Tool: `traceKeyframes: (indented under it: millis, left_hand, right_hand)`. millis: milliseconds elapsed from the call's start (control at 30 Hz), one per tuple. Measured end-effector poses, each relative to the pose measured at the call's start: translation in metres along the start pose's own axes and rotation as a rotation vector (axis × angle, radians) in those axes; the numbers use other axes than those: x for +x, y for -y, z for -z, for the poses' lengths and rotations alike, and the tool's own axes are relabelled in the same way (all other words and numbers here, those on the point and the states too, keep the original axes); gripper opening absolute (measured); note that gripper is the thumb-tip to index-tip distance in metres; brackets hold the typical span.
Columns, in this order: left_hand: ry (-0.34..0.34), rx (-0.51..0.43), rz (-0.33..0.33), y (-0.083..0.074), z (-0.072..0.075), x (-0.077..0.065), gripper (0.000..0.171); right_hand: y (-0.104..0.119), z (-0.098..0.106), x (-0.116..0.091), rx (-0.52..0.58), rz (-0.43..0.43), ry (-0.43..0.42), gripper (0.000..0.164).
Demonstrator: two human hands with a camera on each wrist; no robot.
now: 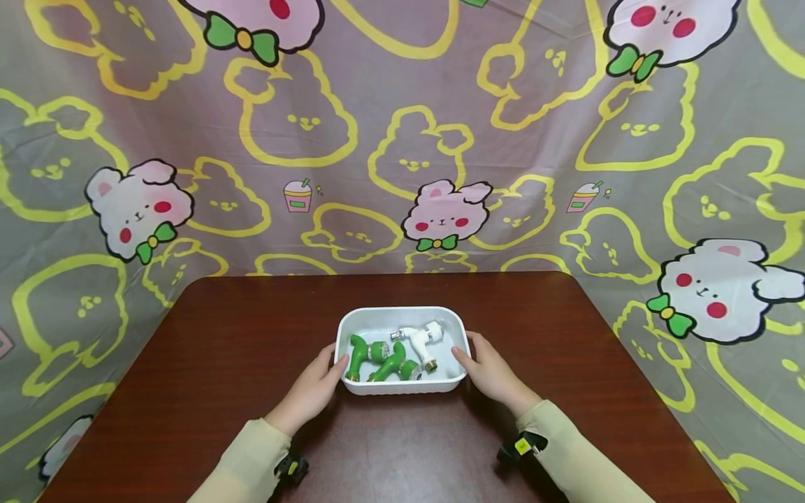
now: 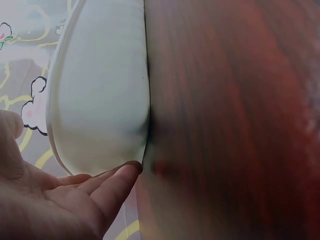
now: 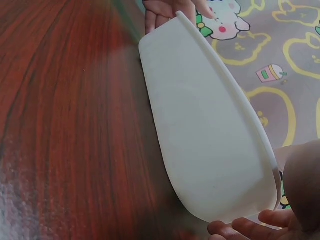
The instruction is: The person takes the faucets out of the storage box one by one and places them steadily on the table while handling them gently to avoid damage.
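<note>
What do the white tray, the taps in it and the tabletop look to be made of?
White tray: probably moulded plastic, satin; its walls look smooth and seamless.
Green taps and white tap: likely glossy plastic bodies, evenly coloured; the gold-toned ends suggest brass, or just plating.
Tabletop: varnished wood or wood-look laminate; reddish-brown grain streaks and a sheen fit either.

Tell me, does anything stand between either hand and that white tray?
Nothing visible does: the left hand and right hand hold opposite ends of the white tray directly, and the three taps lie inside it.
</note>
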State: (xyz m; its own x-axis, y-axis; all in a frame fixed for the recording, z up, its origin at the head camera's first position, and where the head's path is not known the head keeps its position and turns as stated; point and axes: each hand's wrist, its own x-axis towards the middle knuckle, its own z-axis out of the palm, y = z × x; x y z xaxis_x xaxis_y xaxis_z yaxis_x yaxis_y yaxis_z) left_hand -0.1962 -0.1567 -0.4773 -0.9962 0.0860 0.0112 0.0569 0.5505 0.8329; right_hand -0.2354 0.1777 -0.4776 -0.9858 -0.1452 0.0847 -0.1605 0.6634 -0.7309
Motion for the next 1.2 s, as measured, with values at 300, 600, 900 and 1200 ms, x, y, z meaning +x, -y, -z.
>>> traceKeyframes:
  millis: [300,600,900,1200]
  left_hand:
    - [0.0,0.012,-0.016,-0.001,0.001,-0.004,0.057]
    - [0.003,-0.003,-0.007,-0.003,-0.001,-0.007,0.057]
    - [-0.001,0.013,-0.029,-0.002,-0.001,-0.01,0.059]
    - [-0.007,0.0,-0.034,-0.004,-0.003,-0.012,0.058]
  right_hand:
    - [0.001,0.001,-0.005,0.01,-0.003,0.002,0.052]
    - [0.001,0.001,-0.008,0.009,0.002,0.011,0.053]
    - [0.001,0.001,-0.01,0.014,0.006,0.018,0.053]
    - [0.0,0.001,-0.012,0.009,0.02,0.013,0.052]
